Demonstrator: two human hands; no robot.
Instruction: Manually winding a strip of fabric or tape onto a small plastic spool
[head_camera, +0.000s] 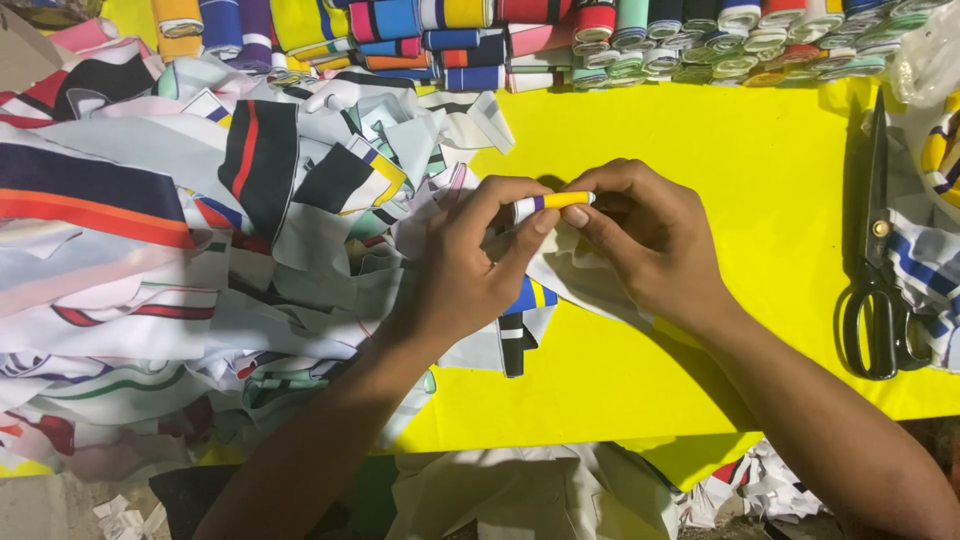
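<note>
A small fabric roll (553, 202) is held between the left hand (470, 262) and the right hand (645, 240) above the middle of the table (720, 160). A heap of printed fabric pieces (200, 250) is spread over the table's left half, reaching under the left hand. Rows of rolled bands (560, 40) are lined along the far edge. Scissors (878, 270) are laid at the right, beside more fabric (935, 240). Scraps (760, 485) are seen below the near edge.

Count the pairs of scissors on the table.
1. The black-handled scissors lie at the right edge of the yellow table, blades pointing away, beside striped fabric. More could be hidden under the cloth pile at left.
</note>
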